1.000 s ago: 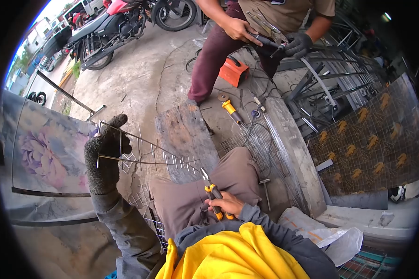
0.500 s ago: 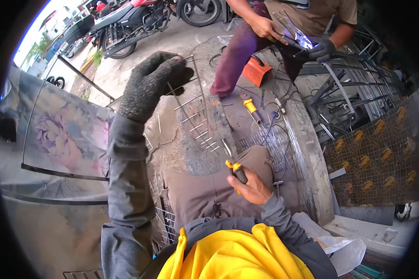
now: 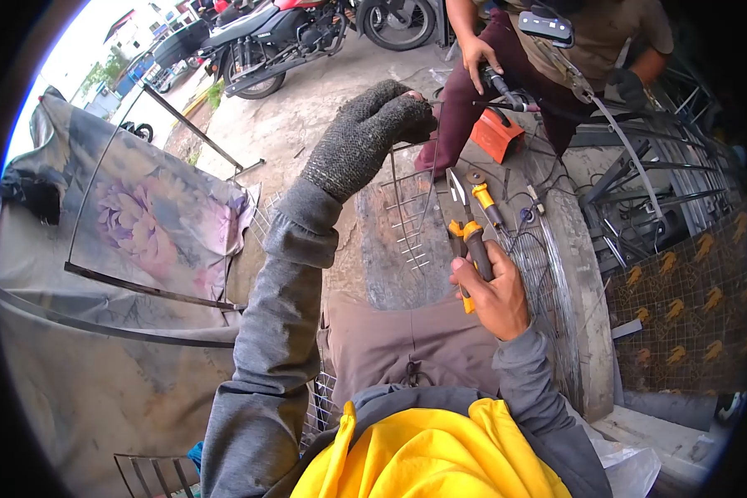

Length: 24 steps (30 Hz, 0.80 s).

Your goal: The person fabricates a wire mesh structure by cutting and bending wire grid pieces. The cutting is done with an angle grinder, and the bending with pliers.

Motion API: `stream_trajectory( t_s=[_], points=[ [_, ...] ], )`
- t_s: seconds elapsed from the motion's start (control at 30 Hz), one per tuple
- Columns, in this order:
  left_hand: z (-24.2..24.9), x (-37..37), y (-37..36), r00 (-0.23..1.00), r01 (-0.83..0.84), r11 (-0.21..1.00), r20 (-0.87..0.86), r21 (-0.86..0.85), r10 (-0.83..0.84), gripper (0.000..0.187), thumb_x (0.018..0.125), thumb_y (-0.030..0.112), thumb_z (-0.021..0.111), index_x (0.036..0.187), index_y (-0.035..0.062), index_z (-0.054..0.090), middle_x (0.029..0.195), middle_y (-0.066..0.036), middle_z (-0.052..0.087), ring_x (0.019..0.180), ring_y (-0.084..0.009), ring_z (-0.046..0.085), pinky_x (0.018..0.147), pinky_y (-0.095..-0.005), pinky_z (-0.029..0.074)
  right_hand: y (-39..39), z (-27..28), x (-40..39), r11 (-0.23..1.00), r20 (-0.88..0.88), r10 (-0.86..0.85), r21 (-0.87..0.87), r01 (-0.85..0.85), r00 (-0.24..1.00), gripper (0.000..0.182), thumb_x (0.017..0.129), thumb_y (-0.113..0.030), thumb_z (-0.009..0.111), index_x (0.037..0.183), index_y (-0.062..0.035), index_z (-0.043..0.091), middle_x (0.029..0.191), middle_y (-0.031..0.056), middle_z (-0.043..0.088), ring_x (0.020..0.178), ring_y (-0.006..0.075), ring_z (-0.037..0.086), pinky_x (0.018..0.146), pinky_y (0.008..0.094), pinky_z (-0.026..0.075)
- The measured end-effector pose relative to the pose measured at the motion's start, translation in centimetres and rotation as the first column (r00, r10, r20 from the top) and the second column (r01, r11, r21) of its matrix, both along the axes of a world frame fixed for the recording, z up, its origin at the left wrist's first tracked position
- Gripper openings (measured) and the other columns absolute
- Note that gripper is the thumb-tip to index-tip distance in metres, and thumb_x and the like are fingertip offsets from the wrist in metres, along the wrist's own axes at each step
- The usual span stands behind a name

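My left hand (image 3: 369, 137), in a dark knit glove, is raised and closed around the top end of a small ladder-like wire frame (image 3: 407, 217). Its short cross wires hang down over a grey worn board (image 3: 373, 257) on the ground. Bare and lower to the right, my right hand (image 3: 500, 290) grips pliers (image 3: 473, 241) with yellow and dark handles. The pliers' jaws point up and away, near the frame's lower right side but apparently apart from it. The glove hides the frame's gripped end.
A yellow grinder-like tool (image 3: 486, 202) lies beyond the pliers, near an orange box-like thing (image 3: 498, 134). Opposite me, another person's hand (image 3: 480, 60) holds a dark tool. Metal bars (image 3: 689, 178) stack at right; a flowered cloth (image 3: 145, 220) hangs left. A motorcycle (image 3: 282, 46) stands behind.
In the view, both hands shift right; the pliers rise, with their jaws nearer the wire frame. The bright glare at the other person's hands is gone, and their hands are farther apart.
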<state>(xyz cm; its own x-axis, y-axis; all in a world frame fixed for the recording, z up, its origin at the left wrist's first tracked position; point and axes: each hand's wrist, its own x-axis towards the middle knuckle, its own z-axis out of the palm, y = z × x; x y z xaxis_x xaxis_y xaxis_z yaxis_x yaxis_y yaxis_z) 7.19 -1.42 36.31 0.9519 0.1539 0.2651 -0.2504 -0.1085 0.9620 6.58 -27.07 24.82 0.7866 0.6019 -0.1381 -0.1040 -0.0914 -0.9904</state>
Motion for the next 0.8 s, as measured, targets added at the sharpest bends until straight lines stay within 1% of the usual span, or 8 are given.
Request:
stream_trajectory(
  t_s=[0.2,0.27,0.4,0.53,0.57,0.63,0.73,0.8],
  points=[
    [0.2,-0.2,-2.0,1.000,0.013,0.999,0.019,-0.049,-0.012,0.029,0.105,0.024,0.056,0.114,-0.0030,0.063,0.105,-0.013,0.072,0.103,-0.0205,0.071,0.095,-0.0331,0.054,-0.2,-1.5,-0.7,1.000,0.142,0.009,0.000,-0.009,0.990,0.027,0.094,-0.027,0.072,0.096,-0.0037,0.058,0.080,0.0036,0.061,0.072,0.0108,0.064,0.062,0.0270,0.050],
    [0.4,-0.3,-2.3,0.999,-0.046,0.981,0.037,0.188,0.040,0.029,0.105,0.024,0.056,0.114,-0.0031,0.062,0.104,-0.013,0.072,0.101,-0.0195,0.071,0.093,-0.0322,0.054,-0.1,-0.5,-1.0,0.999,0.233,0.016,-0.037,-0.008,0.972,0.027,0.093,-0.026,0.073,0.096,-0.0033,0.059,0.079,0.0027,0.060,0.068,0.0096,0.056,0.063,0.0277,0.046],
    [0.2,-1.1,-3.0,0.996,-0.080,0.963,0.051,0.259,0.069,0.029,0.105,0.024,0.056,0.112,-0.0032,0.063,0.102,-0.012,0.072,0.098,-0.0187,0.070,0.092,-0.0320,0.053,0.4,-0.7,-1.2,1.000,0.263,-0.010,0.008,0.008,0.965,0.028,0.094,-0.027,0.073,0.097,-0.0024,0.059,0.077,0.0032,0.058,0.070,0.0122,0.052,0.067,0.0308,0.045],
    [0.5,-2.5,-4.1,0.984,-0.175,0.964,0.048,0.198,0.169,0.028,0.105,0.023,0.055,0.111,-0.0033,0.064,0.099,-0.013,0.071,0.093,-0.0180,0.070,0.087,-0.0323,0.054,0.0,-0.3,-1.2,0.988,0.352,0.062,-0.154,-0.008,0.934,0.039,0.097,-0.040,0.068,0.097,-0.0031,0.056,0.076,0.0083,0.054,0.067,0.0187,0.053,0.066,0.0340,0.046],
    [0.1,-2.7,-4.2,0.983,-0.182,0.977,0.041,0.112,0.179,0.033,0.105,0.028,0.056,0.115,-0.0024,0.063,0.103,-0.013,0.071,0.096,-0.0185,0.069,0.087,-0.0325,0.053,0.2,-0.1,-1.4,0.984,0.378,0.081,-0.175,-0.015,0.922,0.034,0.096,-0.031,0.069,0.099,-0.0035,0.049,0.074,0.0178,0.054,0.068,0.0430,0.056,0.064,0.0438,0.047],
    [-1.3,-3.5,-4.5,0.984,-0.177,0.984,0.035,0.028,0.176,0.039,0.104,0.034,0.057,0.120,-0.0015,0.062,0.106,-0.013,0.070,0.099,-0.0191,0.068,0.087,-0.0327,0.053,0.6,-0.9,-2.0,0.990,0.414,0.011,-0.134,0.049,0.910,0.035,0.096,-0.030,0.069,0.103,-0.0035,0.048,0.075,0.0174,0.054,0.067,0.0427,0.056,0.065,0.0447,0.048],
    [-4.6,-5.0,-4.3,0.966,-0.209,0.978,0.154,-0.004,0.207,0.073,0.095,0.059,0.064,0.138,0.0015,0.052,0.124,-0.013,0.066,0.111,-0.0209,0.064,0.087,-0.0314,0.051,0.8,-2.1,-2.4,0.990,0.472,-0.085,-0.062,0.129,0.878,0.040,0.094,-0.028,0.071,0.113,-0.0032,0.046,0.081,0.0178,0.058,0.071,0.0433,0.060,0.071,0.0476,0.052],
    [-6.7,-5.6,-4.0,0.982,-0.117,0.984,0.133,-0.134,0.135,0.074,0.093,0.053,0.069,0.143,0.0015,0.048,0.132,-0.015,0.063,0.119,-0.0234,0.062,0.093,-0.0335,0.051,0.6,-2.3,-2.6,0.985,0.542,-0.107,-0.058,0.165,0.833,0.042,0.093,-0.024,0.071,0.117,-0.0026,0.045,0.087,0.0204,0.062,0.078,0.0447,0.064,0.074,0.0490,0.052]
  ],
)
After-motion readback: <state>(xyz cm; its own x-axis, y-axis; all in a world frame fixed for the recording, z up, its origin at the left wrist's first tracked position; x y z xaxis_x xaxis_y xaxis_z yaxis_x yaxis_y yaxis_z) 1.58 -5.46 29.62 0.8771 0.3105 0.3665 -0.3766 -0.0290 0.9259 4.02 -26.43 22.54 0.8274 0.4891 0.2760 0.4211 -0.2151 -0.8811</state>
